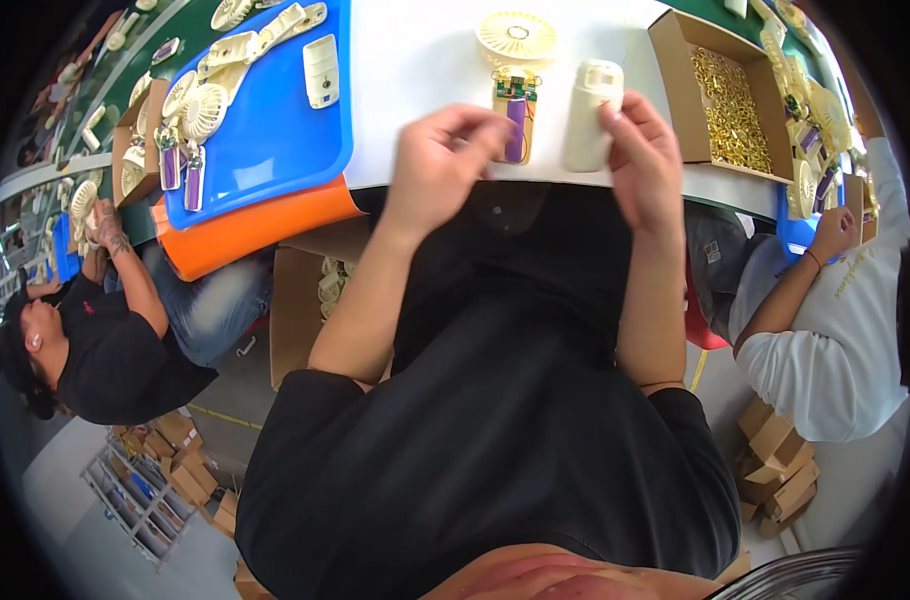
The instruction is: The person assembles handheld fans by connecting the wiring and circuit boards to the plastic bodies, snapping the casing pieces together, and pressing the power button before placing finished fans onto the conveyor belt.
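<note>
On the white table in front of me lies a cream handheld fan (517, 36) with its handle uncovered. A green circuit board (516, 86) and a purple battery (516, 130) show inside that handle. My left hand (437, 172) is just left of the battery, slightly blurred, its fingers curled together in a pinch; whatever may be between the fingertips is hidden. My right hand (643, 160) grips the right edge of a cream handle cover (587, 125), thumb on its face. This cover is long, rounded at the ends, and sits right of the fan.
A blue tray (265, 150) with cream fan parts lies to the left, over an orange sheet (260, 232). At right stands a cardboard box (680, 75) of small gold-coloured metal pieces. Co-workers sit on both sides, a person in black (105, 350) and one in white (825, 330).
</note>
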A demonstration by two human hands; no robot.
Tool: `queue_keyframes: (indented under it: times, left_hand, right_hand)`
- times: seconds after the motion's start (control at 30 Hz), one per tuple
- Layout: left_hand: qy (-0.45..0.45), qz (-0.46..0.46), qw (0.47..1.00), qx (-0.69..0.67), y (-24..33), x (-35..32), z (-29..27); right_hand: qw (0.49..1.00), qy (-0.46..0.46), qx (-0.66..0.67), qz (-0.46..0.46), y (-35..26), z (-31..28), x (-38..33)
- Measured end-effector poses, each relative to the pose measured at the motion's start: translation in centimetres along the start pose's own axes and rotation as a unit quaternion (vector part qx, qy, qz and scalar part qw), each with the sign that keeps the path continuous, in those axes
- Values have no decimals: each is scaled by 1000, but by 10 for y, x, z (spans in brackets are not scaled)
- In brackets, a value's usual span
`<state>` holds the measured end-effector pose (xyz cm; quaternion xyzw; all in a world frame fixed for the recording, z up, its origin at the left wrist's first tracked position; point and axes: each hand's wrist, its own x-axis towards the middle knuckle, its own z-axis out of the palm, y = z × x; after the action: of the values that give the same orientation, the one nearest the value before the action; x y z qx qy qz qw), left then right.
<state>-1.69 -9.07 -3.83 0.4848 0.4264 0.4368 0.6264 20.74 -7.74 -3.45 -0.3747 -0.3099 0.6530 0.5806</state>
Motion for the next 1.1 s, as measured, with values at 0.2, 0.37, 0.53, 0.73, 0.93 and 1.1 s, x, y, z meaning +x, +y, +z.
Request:
queue_keyframes:
  times: [0.2,0.37,0.53,0.73,0.93,1.1]
  left_hand:
    - [115,-12,986,123,-2,15,-31]
    - [77,-65,985,137,7,31,-31]
    - [12,-94,991,99,-1,48,-29]
    - [-38,-112,989,84,1,53,-25]
    - [-42,-141,988,48,1,50,-31]
    - [-32,-109,992,53,-2,51,-27]
  right_hand:
    - [908,26,-418,13,-19,-45,36]
    - [779,87,-621,-10,-17,-24,44]
    - [723,88,-664,-168,1,-40,47]
    - [679,136,-664,-283,8,-44,34]
    - [710,146,-608,-323,14,-40,4]
    - [823,106,-507,-232,23,-9,-8]
